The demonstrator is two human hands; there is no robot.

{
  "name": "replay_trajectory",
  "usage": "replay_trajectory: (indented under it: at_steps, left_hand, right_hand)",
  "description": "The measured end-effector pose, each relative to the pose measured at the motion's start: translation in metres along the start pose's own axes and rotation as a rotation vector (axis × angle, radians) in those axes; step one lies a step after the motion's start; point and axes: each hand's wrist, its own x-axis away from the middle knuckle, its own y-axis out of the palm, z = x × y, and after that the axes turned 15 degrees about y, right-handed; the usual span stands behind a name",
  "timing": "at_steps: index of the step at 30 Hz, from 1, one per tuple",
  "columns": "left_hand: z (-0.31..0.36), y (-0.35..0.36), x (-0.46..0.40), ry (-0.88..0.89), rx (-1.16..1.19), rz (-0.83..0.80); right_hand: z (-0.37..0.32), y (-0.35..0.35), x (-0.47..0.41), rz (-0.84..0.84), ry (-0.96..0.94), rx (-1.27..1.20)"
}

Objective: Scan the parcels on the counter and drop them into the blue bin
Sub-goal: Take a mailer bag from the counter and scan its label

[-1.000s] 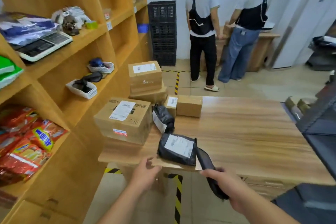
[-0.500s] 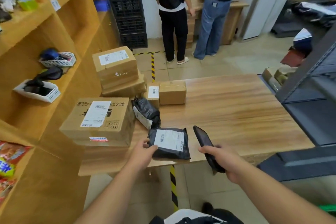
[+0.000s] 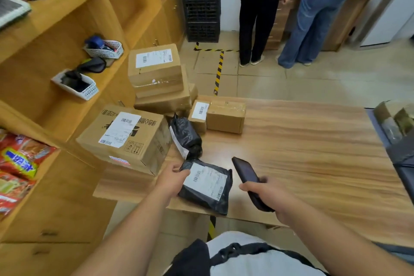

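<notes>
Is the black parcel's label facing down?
No, the black parcel lies with its white label up, the left hand gripping its edge.

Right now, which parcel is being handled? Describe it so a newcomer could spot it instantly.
On the wooden counter, look at the near edge, in front of the big cardboard box. There lies a flat black poly bag with a white label facing up, the left hand holding its corner. The other black bag behind it is crumpled and untouched.

A parcel pickup shop: labelled cardboard boxes (image 3: 154, 69) crowd the wooden counter (image 3: 313, 141), beside it shelves (image 3: 67, 6) holding snack packets (image 3: 20, 161).
</notes>
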Motion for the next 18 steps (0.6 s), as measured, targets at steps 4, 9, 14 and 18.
replay_trajectory:
  at_steps: [4,9,14,18]
  left_hand:
    - [-0.007,0.011,-0.009,-0.08,0.009,0.026]
    - [-0.016,0.013,-0.032,-0.125,-0.001,0.017]
    - [-0.032,0.005,-0.054,-0.166,-0.084,-0.064]
    - [-0.053,0.003,-0.069,-0.197,-0.21,-0.165]
  right_hand:
    - [-0.01,-0.01,-0.017,-0.015,0.016,0.055]
    - [-0.02,-0.005,-0.038,-0.002,0.071,0.073]
    - [-0.032,0.002,-0.045,0.049,0.12,0.095]
    - [-0.039,0.005,-0.048,0.086,0.143,0.086]
